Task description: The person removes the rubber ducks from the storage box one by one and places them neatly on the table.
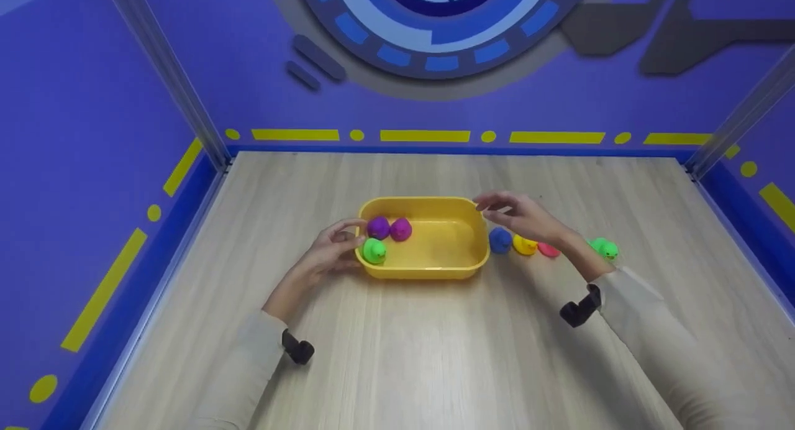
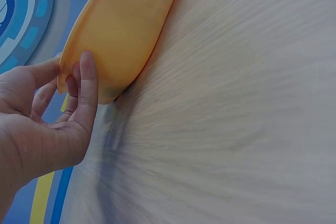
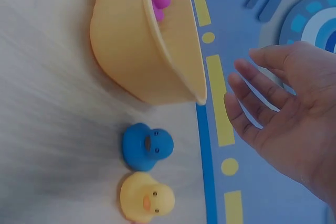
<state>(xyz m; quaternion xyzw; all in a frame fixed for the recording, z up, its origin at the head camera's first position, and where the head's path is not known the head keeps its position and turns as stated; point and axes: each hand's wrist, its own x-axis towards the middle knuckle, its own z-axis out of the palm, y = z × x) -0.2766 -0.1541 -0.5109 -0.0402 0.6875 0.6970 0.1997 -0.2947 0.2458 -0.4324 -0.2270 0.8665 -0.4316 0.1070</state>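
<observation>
A yellow plastic basin [image 1: 435,273] stands on the table. At its left end the left hand [image 1: 332,250] grips the rim, thumb on one side and fingers on the other, as the left wrist view also shows. A purple rubber duck [image 1: 377,227], a magenta duck [image 1: 401,229] and a green duck [image 1: 374,251] sit inside at that end. The right hand [image 1: 518,215] hovers by the basin's right rim, fingers loosely bent and holding nothing. Below it on the table are a blue duck [image 3: 147,146] and a yellow duck [image 3: 146,198].
Farther right, a pink-red duck [image 1: 549,250] lies partly hidden by the right forearm, with another green duck [image 1: 605,248] beyond it. Blue panels with yellow marks enclose the wooden table [image 1: 397,355] at the back and both sides.
</observation>
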